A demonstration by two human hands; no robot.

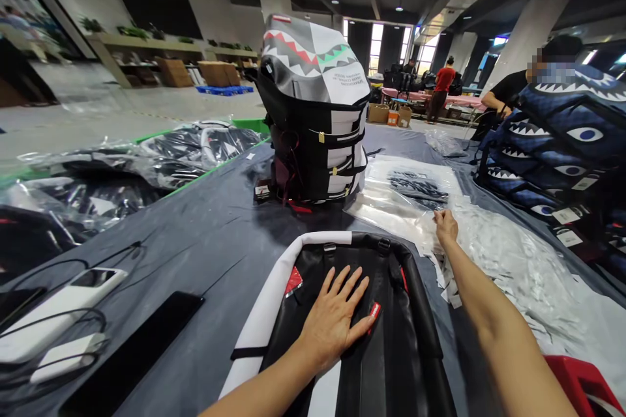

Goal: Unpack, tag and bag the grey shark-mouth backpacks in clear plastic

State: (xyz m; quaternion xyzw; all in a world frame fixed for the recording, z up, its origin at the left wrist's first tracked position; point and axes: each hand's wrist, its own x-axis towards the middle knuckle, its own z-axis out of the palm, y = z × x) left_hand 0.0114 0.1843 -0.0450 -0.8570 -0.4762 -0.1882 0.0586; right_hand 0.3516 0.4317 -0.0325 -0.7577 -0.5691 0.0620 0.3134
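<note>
A black and white backpack (pixel 381 365) lies on the grey-covered table right in front of me, its straps and a small red tag showing. My left hand (pixel 337 319) rests flat on it with the fingers spread. Farther right, my right hand (pixel 445 228) pinches the edge of a clear plastic bag (pixel 396 205) with dark printing, on top of a spread of such bags. Behind the backpack stands a stack of similar backpacks (pixel 317 111), the top one with a shark-mouth print in red and green.
Blue backpacks with eye and teeth prints (pixel 562 137) are piled at right, a person in black (pixel 499 101) behind them. Loose clear bags (pixel 518 260) cover the table's right side. At left lie a phone (pixel 141 345), white power banks (pixel 63 313) with cables, and a green-edged bin of bagged backpacks (pixel 122 176).
</note>
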